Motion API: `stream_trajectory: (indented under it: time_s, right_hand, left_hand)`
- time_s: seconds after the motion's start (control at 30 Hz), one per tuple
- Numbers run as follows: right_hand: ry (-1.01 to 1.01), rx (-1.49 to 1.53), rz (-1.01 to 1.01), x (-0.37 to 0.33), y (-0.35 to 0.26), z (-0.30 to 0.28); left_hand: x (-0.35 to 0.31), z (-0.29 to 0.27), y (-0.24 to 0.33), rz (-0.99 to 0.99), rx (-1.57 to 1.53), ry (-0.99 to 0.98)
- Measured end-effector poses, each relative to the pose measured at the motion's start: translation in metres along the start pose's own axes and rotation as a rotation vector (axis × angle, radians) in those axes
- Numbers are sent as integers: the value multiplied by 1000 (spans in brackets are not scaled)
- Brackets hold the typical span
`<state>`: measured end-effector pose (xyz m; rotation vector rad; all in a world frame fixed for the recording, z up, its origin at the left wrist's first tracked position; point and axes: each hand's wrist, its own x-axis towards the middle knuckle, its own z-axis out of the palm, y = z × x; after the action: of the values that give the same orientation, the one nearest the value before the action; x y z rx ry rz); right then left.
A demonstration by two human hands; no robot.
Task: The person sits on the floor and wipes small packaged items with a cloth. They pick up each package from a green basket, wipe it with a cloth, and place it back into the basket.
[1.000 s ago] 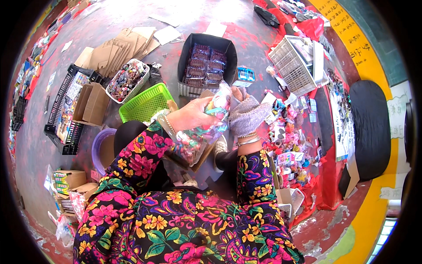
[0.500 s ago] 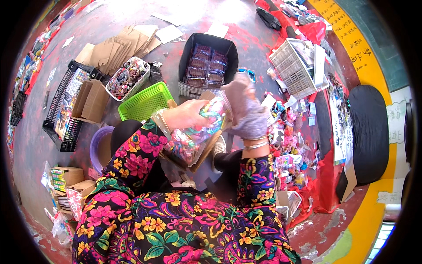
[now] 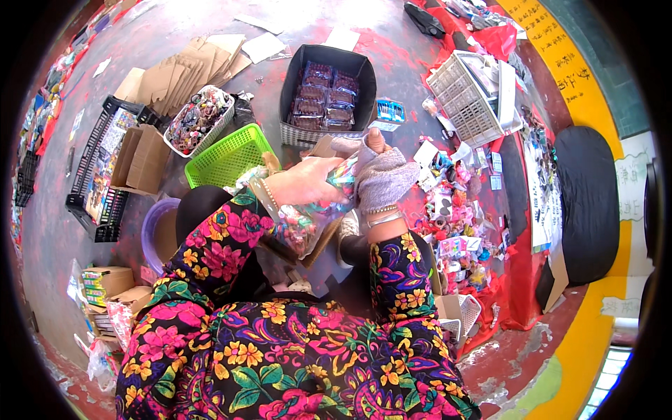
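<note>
Over my lap, my bare left hand [image 3: 304,183] is closed on a clear plastic bag [image 3: 343,173] of small, pastel-coloured pieces whose kind I cannot make out. My right hand [image 3: 385,180], in a grey glove with bare fingertips, is closed at the bag's upper right side, its thumb pointing up. Its other fingers are partly hidden. Below both hands is an open cardboard box [image 3: 319,242], with a clear bag of similar colourful pieces [image 3: 294,231] showing in it. A bright green plastic basket [image 3: 231,157] lies just beyond my left hand.
Ahead stands a dark-lined basket [image 3: 286,91] of brown packets, with a small blue pack [image 3: 389,112] beside it. Loose trinkets [image 3: 458,203] cover the floor at right, below a white crate [image 3: 462,98]. At left are a purple tub [image 3: 148,231], a black crate [image 3: 105,227] and flattened cardboard [image 3: 185,77].
My right hand has come left and slightly down, closer to my left hand, uncovering the small blue pack. The bag's top is now bunched between both hands.
</note>
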<state>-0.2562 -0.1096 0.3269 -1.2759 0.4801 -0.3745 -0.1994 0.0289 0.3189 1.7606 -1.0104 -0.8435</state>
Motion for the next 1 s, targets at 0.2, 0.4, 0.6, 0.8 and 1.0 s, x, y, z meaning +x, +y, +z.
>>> stream_trajectory:
  time_s: [0.2,0.4,0.6,0.8,1.0]
  right_hand:
    - [13,105,-83,10,-4,-11]
    - [-36,229,-70,31,29,-31]
    - [-26,30,-35,18,-12,-18]
    - [39,122,-43,31,4,-25]
    - [364,-740,-116,41,-14,-59]
  left_hand:
    - [-3,-2,1,46,105,31]
    - [-2,0,1,84,98,55]
    - [3,3,4,77,31,68]
    - [2,-1,23,-55,-99,-4]
    - [-8,-10,4,-42,-430,70]
